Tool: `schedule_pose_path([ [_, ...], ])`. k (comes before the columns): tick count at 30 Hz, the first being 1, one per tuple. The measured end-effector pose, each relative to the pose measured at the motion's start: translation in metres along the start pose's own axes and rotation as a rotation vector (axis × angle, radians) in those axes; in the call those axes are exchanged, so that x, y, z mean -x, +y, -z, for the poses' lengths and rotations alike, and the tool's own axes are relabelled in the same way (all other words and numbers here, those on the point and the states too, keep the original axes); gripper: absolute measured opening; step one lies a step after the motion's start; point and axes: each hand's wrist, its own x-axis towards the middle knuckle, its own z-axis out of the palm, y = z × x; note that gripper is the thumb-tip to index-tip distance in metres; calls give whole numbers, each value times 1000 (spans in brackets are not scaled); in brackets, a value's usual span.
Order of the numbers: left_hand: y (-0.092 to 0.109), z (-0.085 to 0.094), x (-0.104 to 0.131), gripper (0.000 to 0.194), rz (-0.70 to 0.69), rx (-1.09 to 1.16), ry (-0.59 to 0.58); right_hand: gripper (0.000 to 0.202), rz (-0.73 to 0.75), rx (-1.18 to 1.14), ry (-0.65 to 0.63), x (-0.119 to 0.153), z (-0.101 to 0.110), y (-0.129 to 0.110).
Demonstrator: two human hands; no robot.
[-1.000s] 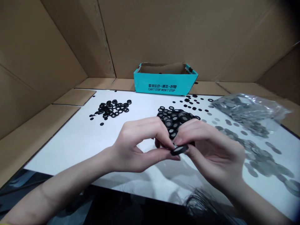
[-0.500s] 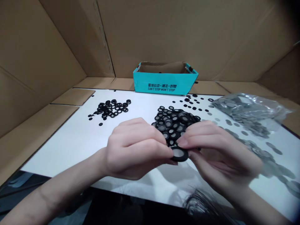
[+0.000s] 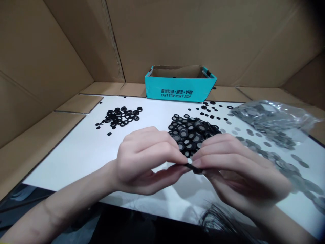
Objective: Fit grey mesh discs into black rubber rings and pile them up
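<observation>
Between both hands, in front of the central pile, a black rubber ring [image 3: 195,168] is seen nearly edge-on. My left hand [image 3: 149,161] pinches its left side between thumb and forefinger. The fingertips of my right hand [image 3: 236,162] grip its right side, hiding much of it. A grey mesh disc showed in this ring a moment before; from this angle its face is hidden. Just behind the hands lies a heap of black rings with grey discs in them [image 3: 189,132], partly covered by the right fingers.
Black rings without discs [image 3: 122,116] lie in a loose pile at left. Grey discs [image 3: 279,161] spread along the right, beside a clear plastic bag [image 3: 274,117] of discs. A turquoise box [image 3: 179,88] stands at the back. Cardboard walls [image 3: 193,34] surround the white table [image 3: 76,159].
The ring has tipped from showing its grey face to nearly edge-on. My left fingers have parted slightly from the palm, and my right hand has shifted a little rightward.
</observation>
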Motion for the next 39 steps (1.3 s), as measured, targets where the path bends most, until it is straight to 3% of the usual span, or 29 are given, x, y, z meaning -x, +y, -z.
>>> schedule_pose_path([
  [3, -1, -1, -2, 8, 44, 16, 18, 33, -2, 2, 4, 0, -1, 1],
  [10, 2, 2, 0, 7, -56, -87, -32, 32, -78, -25, 100, 7, -6, 5],
  [17, 1, 0, 4, 4, -77, -121, -14, 32, -83, -11, 97, 7, -5, 5],
  [26, 3, -6, 1, 8, 97, -30, 20, 28, -102, -25, 95, 5, -7, 4],
  [39, 1, -9, 3, 8, 195, 83, -13, 33, -186, -125, 55, 8, -8, 5],
])
